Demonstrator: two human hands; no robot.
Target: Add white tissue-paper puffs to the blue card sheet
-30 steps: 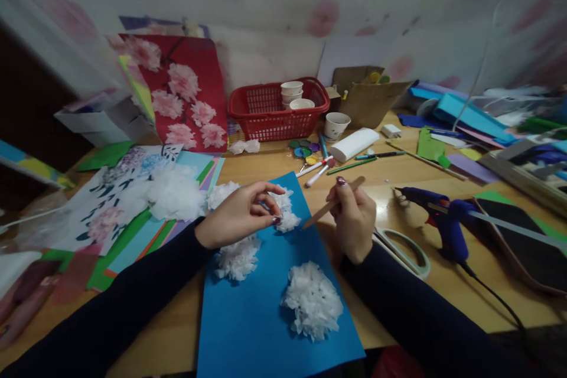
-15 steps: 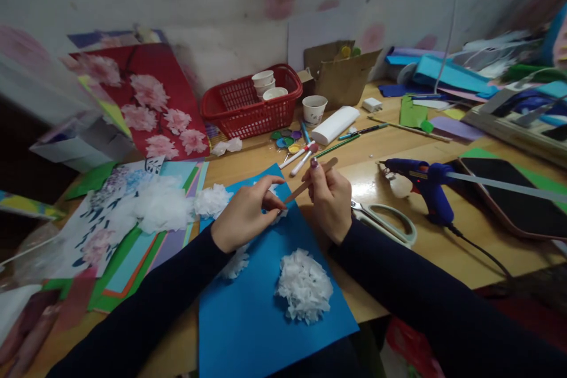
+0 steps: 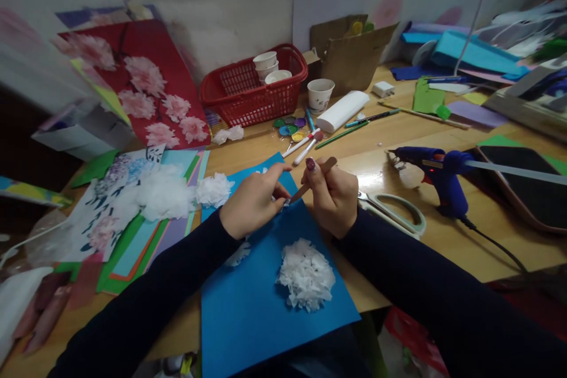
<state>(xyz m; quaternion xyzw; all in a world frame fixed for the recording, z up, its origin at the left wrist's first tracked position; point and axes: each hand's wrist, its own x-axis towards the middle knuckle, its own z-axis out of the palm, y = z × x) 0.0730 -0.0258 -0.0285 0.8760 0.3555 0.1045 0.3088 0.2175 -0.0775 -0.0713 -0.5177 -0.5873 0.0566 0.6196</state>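
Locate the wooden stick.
In the head view, the wooden stick is just right of centre, in the right hand, its lower end by the left hand.

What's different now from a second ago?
The right hand brought the wooden stick left, its tip now at the left hand, which shifted right across the blue sheet. The stick stayed gripped; the nearest white flower and glue gun stayed put.

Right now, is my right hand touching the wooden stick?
Touching. The head view shows your right hand closed around the wooden stick, which sticks out on both sides of the grip.
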